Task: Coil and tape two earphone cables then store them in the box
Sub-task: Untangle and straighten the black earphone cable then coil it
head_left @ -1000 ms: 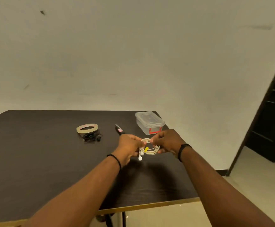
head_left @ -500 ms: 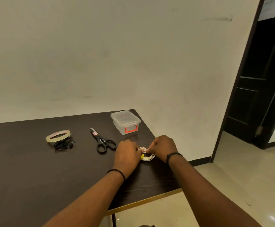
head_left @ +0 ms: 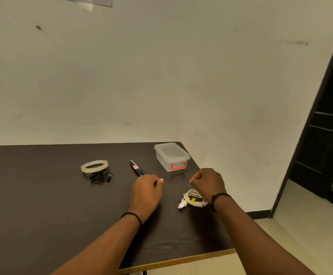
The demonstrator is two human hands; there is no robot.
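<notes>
The white earphone cable (head_left: 194,199) lies coiled on the dark table (head_left: 42,205), bound with a yellow strip, just under my right wrist. My right hand (head_left: 208,181) hovers beyond the coil with curled fingers, holding nothing. My left hand (head_left: 146,190) is loosely curled over the scissors' handles, empty as far as I can see. A black earphone cable (head_left: 101,176) lies bunched against the tape roll (head_left: 94,166). The clear plastic box (head_left: 171,156) with a red latch stands lidded at the table's far right corner.
Black scissors (head_left: 136,168) lie between the tape and the box, handles hidden behind my left hand. The table's right edge runs close past the box and the coil. A dark doorway (head_left: 324,135) opens at the right.
Both hands have let go of the white coil, which now rests on the table. My hands have moved apart and further from me, towards the box and scissors.
</notes>
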